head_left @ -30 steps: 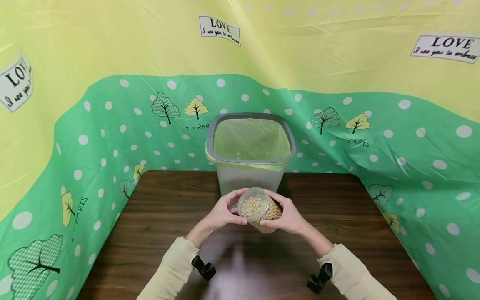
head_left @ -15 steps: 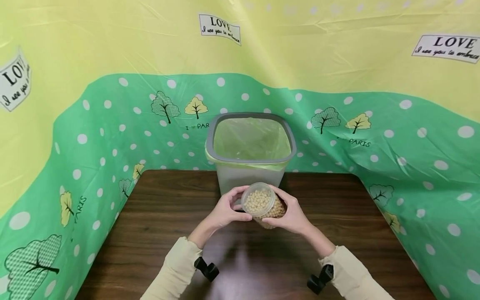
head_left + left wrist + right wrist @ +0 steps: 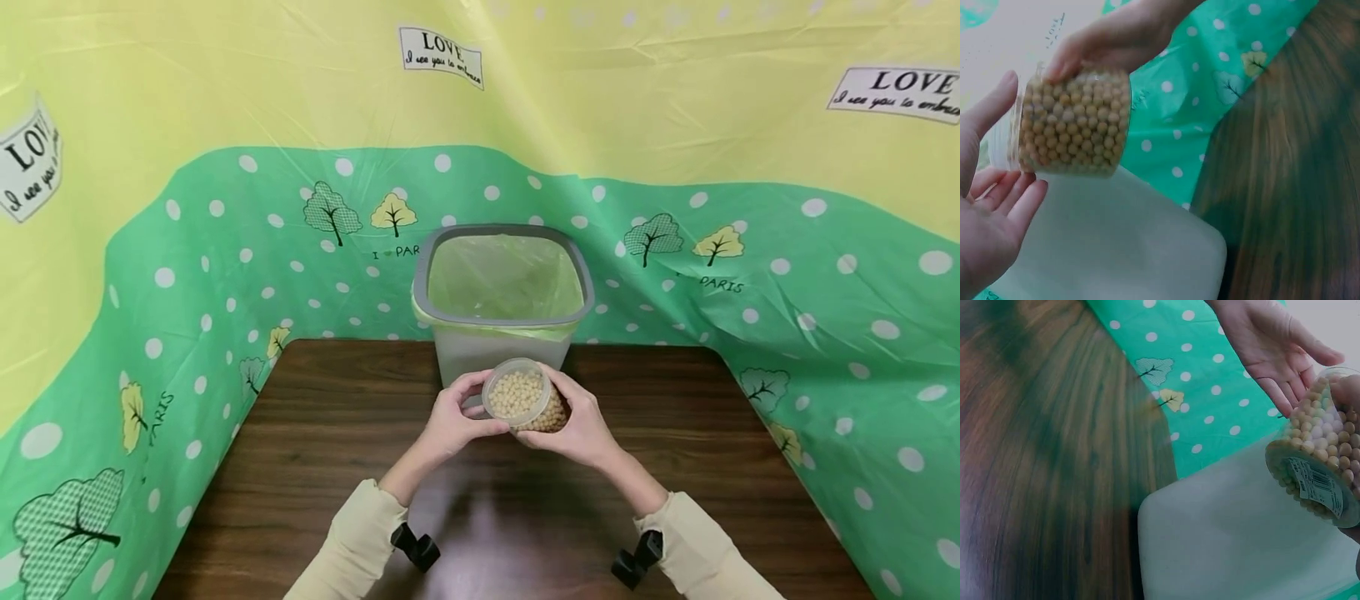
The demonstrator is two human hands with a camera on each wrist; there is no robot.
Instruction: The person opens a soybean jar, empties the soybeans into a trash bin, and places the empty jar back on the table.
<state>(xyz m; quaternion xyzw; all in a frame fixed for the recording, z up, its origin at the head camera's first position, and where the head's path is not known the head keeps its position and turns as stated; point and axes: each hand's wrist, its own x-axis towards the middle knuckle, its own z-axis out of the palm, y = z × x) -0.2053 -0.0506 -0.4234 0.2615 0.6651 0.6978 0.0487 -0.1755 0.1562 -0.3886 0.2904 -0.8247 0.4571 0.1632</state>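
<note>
A clear round jar [image 3: 516, 395] full of pale beige, bean-like balls is held tilted above the table, its clear lid end toward the upper left. My right hand [image 3: 579, 427] grips the jar's body, with the thumb along the near side. My left hand [image 3: 456, 423] holds the lid end between thumb and fingers, which curve around its edge. In the left wrist view the balls show through the jar wall [image 3: 1075, 128]. A white barcode label [image 3: 1319, 487] is on the jar's base in the right wrist view.
Behind the hands, a pale bin [image 3: 468, 354] with a grey rim [image 3: 502, 321] and a green liner stands at the table's back edge. The dark wood table [image 3: 322, 450] spreads around it. Green and yellow patterned sheeting [image 3: 247, 200] surrounds the table.
Both hands have raised the jar slightly, away from me and a little to the right. The jar's lid faces the head camera more. The left thumb has shifted along the lid edge.
</note>
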